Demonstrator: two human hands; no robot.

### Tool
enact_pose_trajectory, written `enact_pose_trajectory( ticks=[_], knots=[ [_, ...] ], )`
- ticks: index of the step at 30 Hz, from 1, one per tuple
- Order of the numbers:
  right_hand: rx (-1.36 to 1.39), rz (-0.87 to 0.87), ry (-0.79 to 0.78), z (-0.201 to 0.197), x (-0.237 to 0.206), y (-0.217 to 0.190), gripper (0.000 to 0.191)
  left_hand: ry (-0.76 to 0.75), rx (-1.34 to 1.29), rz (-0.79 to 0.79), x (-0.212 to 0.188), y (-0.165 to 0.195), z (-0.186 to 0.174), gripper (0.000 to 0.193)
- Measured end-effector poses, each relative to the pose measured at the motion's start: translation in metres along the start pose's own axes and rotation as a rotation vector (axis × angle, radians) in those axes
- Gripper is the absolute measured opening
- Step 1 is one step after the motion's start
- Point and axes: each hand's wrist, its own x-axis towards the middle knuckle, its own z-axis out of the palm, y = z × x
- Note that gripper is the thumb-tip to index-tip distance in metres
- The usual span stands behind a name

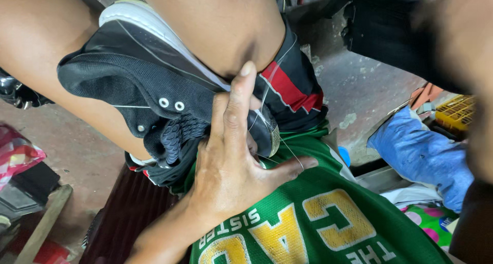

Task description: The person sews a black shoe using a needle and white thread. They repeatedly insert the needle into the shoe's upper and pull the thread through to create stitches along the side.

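The person is sitting with a black mesh shoe wedged between the bare legs, its white sole turned upward and its toe pointing down toward the lap. Two small metal eyelets are showing on the shoe's side.

The left hand is pressing flat against the toe end of the shoe, fingers stretched out and spread rather than curled, the index finger reaching up along the upper and the thumb angling out to the right over the green jersey with yellow lettering. A thin pale thread is running taut from the shoe past the fingers, but whether the hand is pinching it cannot be told.

The right hand is hard to make out: only a blurred dark shape is crossing the upper right corner, so its grip cannot be told.

Black shorts with a red and white stripe are lying just behind the shoe. A blue bag and a yellow crate are sitting on the concrete floor to the right.
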Motion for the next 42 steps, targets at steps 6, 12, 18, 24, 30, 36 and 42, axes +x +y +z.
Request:
enact_pose_trajectory(
  ticks=[6,12,18,24,30,36,42],
  knots=[
    [0.609,-0.144,-0.146,0.046,-0.045,-0.064,0.035,0.000,0.018,0.008,-0.003,-0.005,0.006,0.136],
    [1.090,0.011,-0.214,0.048,-0.044,-0.082,0.036,0.015,0.051,0.191,-0.002,0.014,-0.015,0.090],
    [1.428,0.204,-0.076,0.012,-0.038,-0.075,0.036,0.294,0.583,0.069,-0.031,0.009,-0.099,0.009],
    [1.248,0.021,-0.189,0.053,-0.035,-0.091,0.067,0.091,0.789,0.142,-0.016,-0.059,-0.086,0.018],
    [1.009,0.094,-0.144,0.067,-0.015,-0.118,0.081,0.430,0.423,-0.029,-0.056,-0.113,-0.117,0.038],
    [1.073,0.138,-0.239,0.058,-0.005,-0.119,0.077,0.870,0.202,-0.478,-0.129,-0.195,-0.177,0.027],
    [1.011,0.136,-0.306,0.051,0.004,-0.121,0.077,0.907,0.156,-0.445,-0.097,-0.201,-0.178,0.019]
  ],
)
